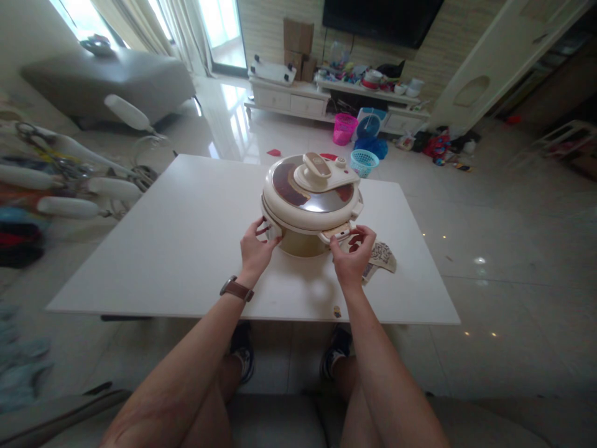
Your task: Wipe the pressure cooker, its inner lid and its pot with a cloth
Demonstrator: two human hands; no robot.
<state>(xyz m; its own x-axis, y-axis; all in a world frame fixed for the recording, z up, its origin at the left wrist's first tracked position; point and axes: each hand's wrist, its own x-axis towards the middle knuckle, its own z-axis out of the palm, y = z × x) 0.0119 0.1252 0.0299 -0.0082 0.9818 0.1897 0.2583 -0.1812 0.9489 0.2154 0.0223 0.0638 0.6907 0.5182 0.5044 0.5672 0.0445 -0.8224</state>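
Gripping a cream pot [305,244] on both sides, its lid [310,202] on.
With twelve o'clock pointing away from the sitter, a small scrap [336,311] lies toward six from the pot, by the worktop's [163,230] near edge. At five, the right hand [352,258] is curled round a handle [338,233]; at eight, the left hand [257,249] pinches the pot's side. A patterned piece [385,256] lies at four, unheld. The pot is near the worktop's middle, slightly toward three. I'd call it partway: hold taken, not yet released; whether the base touches down or the lid is locked, I can't tell. Beyond, toward one, stands a blue basket [364,163].
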